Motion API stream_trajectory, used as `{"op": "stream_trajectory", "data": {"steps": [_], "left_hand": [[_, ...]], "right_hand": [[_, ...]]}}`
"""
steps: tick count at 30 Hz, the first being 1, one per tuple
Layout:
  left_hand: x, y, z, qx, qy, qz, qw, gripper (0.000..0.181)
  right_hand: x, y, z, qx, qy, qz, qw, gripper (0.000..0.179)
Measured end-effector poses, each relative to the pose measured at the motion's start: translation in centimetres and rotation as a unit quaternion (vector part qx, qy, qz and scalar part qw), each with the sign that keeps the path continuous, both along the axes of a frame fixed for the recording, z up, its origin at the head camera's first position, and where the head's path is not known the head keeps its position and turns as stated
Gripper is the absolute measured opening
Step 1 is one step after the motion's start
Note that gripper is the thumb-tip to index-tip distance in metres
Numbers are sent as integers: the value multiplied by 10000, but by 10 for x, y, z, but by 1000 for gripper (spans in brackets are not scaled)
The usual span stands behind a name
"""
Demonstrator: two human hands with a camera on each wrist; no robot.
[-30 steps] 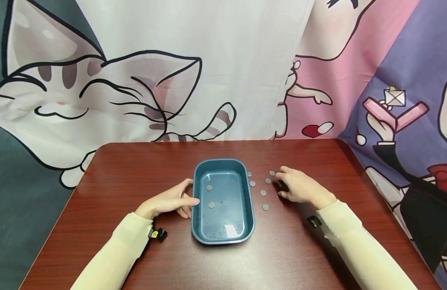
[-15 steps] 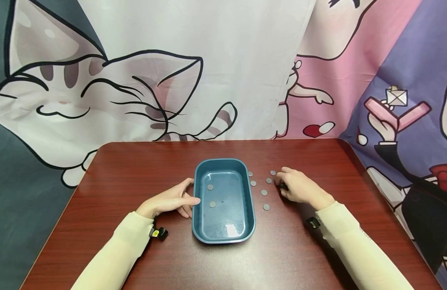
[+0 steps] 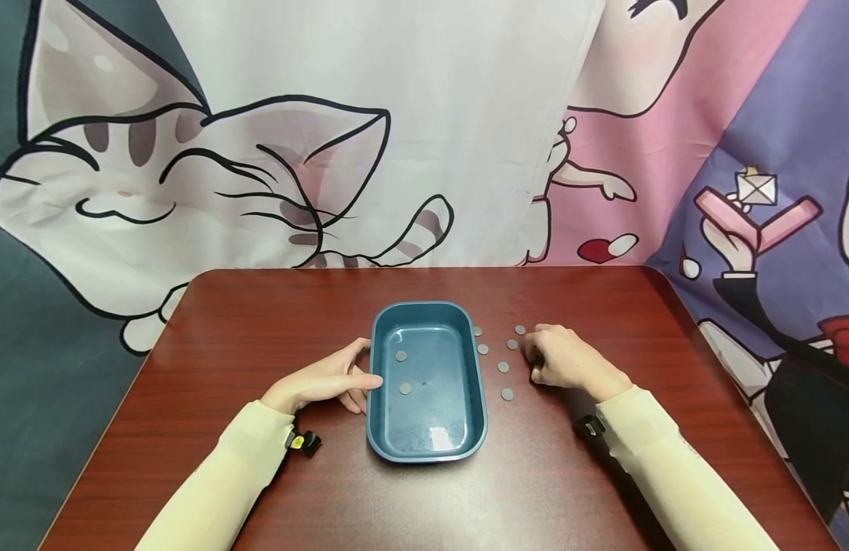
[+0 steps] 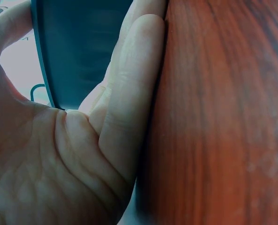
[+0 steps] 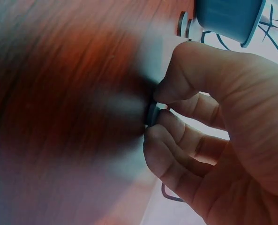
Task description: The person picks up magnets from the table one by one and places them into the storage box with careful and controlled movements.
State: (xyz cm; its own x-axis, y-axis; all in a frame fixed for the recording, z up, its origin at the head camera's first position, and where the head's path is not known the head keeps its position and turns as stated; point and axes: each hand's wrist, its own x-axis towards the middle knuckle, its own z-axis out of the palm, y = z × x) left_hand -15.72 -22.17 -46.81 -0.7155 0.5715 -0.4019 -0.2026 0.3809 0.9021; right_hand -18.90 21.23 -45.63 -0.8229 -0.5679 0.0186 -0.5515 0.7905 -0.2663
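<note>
Because the small disc [image 5: 152, 115] is thin, it could slip away if the right hand [image 3: 567, 357] pinches only its edge. In the middle of the right wrist view, it sits between thumb [image 5: 176, 86] and fingertips [image 5: 154, 137], which look pressed on it. Just left of the head view's middle, the left hand [image 3: 324, 380] holds the blue box [image 3: 431, 409] by its rim.

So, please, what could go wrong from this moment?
The right hand seems to pinch a small, thin disc right at the tabletop, so it might slip from the fingertips. The left hand holds the blue tray; a rightward nudge could push the nearest discs beside it.
</note>
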Motion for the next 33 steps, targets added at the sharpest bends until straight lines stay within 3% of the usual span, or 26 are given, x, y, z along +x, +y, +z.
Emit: {"op": "stream_trajectory", "data": {"steps": [11, 33], "left_hand": [[-1, 0, -3, 32, -3, -23, 10000, 72], [0, 0, -1, 65, 24, -30, 10000, 74]], "right_hand": [[3, -8, 9, -155, 168, 125, 9997, 20], [0, -92, 77, -634, 564, 912, 9922, 18]]}}
